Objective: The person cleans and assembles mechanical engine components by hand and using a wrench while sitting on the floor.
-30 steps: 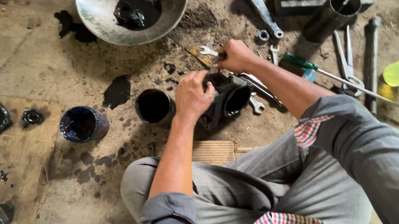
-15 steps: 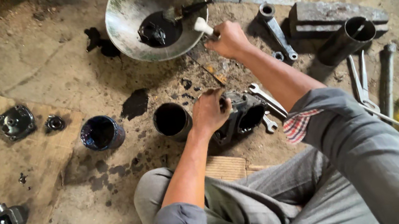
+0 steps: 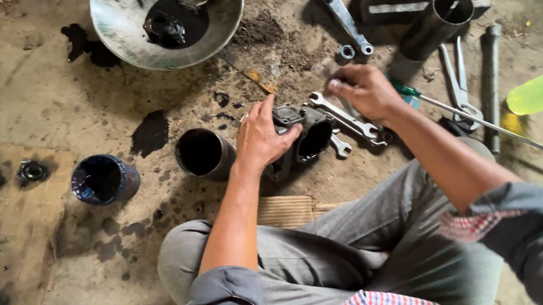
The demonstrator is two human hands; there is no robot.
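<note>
we find the left hand (image 3: 262, 136) gripping the dark metal housing (image 3: 302, 142) on the floor (image 3: 22, 90), right hand (image 3: 364, 89) closed around a small part (unclear) above the spanners (image 3: 346, 119); disassembly looks mid-way, parts still uncleaned.

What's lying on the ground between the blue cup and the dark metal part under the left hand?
In the head view, one open dark metal cylinder stands between the blue cup and the dark metal part that the left hand rests on.
</note>
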